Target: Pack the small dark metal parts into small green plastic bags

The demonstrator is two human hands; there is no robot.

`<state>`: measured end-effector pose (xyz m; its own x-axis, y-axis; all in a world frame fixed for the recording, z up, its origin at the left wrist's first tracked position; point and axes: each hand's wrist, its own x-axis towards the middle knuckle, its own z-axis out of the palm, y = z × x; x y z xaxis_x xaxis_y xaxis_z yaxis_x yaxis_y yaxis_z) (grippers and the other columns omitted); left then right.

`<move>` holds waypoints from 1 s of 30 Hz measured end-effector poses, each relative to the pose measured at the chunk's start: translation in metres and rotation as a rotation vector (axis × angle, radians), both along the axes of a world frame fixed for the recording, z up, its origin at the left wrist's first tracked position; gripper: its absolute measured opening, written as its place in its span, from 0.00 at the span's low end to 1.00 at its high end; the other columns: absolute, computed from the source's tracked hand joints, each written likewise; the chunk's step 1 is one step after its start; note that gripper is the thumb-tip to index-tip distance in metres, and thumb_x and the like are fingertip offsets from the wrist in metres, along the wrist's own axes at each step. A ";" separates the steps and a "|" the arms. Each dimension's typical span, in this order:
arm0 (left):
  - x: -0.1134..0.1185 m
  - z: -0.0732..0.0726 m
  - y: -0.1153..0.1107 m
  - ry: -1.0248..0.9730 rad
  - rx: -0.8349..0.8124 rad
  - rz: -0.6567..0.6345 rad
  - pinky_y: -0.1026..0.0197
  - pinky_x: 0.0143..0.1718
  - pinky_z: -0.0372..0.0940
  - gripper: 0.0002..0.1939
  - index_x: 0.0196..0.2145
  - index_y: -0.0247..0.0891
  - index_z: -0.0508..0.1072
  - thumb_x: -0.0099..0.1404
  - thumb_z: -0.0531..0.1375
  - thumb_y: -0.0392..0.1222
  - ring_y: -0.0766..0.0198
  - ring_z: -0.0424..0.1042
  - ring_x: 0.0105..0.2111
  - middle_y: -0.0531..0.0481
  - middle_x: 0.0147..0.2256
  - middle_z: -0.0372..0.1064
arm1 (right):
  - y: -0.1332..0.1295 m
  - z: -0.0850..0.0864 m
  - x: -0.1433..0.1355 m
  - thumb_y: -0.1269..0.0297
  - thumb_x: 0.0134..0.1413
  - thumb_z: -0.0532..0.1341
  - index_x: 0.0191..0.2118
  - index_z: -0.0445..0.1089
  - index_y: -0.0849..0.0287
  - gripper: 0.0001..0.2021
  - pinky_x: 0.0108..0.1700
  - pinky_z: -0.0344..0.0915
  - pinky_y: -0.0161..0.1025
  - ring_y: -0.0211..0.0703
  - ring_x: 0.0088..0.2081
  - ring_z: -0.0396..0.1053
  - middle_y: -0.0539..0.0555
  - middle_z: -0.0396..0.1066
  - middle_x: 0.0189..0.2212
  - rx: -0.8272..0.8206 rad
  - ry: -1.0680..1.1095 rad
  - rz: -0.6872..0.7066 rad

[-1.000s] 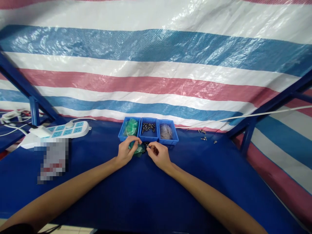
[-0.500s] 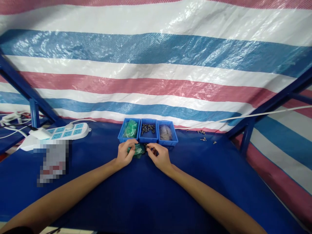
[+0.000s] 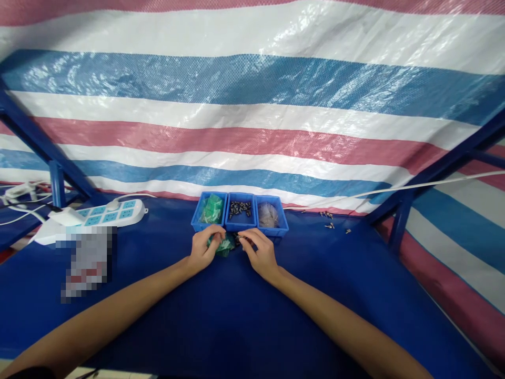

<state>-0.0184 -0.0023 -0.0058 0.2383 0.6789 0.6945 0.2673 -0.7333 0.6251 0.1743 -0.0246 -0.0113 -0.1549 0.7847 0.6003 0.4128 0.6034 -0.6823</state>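
In front of three small blue bins, my left hand [image 3: 205, 247] is closed in a pinch at a crumpled green plastic bag [image 3: 225, 245]. The bag shows between my two hands, partly covered by the left fingers. My right hand [image 3: 259, 253] is also pinched, its fingertips over small dark pieces [image 3: 237, 239] beside the bag. What the right fingertips hold is too small to make out. The left bin [image 3: 194, 223] has green plastic bags in it, the middle bin [image 3: 240, 225] small dark metal screw-like parts, and the right bin [image 3: 276, 231] clear plastic bags.
A white power strip [image 3: 134, 211] with plugs lies at the left, near a blurred grey packet [image 3: 89, 263]. Several small screws [image 3: 329, 226] lie loose at the right. A white cable [image 3: 394, 188] crosses there. Blue frame posts [image 3: 400, 221] and a striped tarpaulin [image 3: 252, 139] bound the blue table [image 3: 244, 316].
My right fingers have shifted slightly upward and drawn closer together. The left hand stays almost still at the green bag.
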 end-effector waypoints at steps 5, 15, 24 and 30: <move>-0.003 -0.004 0.000 0.005 0.023 -0.016 0.67 0.23 0.62 0.11 0.41 0.37 0.69 0.66 0.49 0.32 0.71 0.64 0.18 0.55 0.22 0.68 | 0.000 0.000 0.000 0.65 0.61 0.55 0.43 0.72 0.58 0.10 0.33 0.70 0.36 0.39 0.32 0.71 0.56 0.72 0.36 -0.009 0.013 0.010; -0.009 -0.013 0.005 0.014 0.118 -0.024 0.64 0.26 0.63 0.14 0.37 0.36 0.72 0.60 0.49 0.30 0.67 0.67 0.21 0.54 0.21 0.64 | 0.001 0.000 -0.001 0.65 0.61 0.56 0.42 0.73 0.58 0.09 0.36 0.71 0.37 0.41 0.35 0.72 0.56 0.73 0.37 0.006 0.049 0.033; -0.001 -0.003 0.004 -0.076 0.059 -0.029 0.63 0.32 0.66 0.12 0.38 0.36 0.71 0.68 0.49 0.31 0.69 0.69 0.25 0.49 0.31 0.69 | 0.001 -0.002 -0.002 0.66 0.59 0.58 0.41 0.74 0.58 0.08 0.37 0.72 0.37 0.41 0.35 0.73 0.55 0.74 0.36 0.038 0.061 0.017; -0.001 -0.006 0.007 -0.132 0.105 -0.018 0.56 0.45 0.68 0.13 0.40 0.35 0.71 0.70 0.46 0.32 0.61 0.73 0.41 0.44 0.37 0.73 | 0.002 -0.003 -0.002 0.68 0.59 0.58 0.41 0.74 0.58 0.08 0.35 0.71 0.36 0.40 0.33 0.73 0.55 0.74 0.36 0.052 0.069 0.022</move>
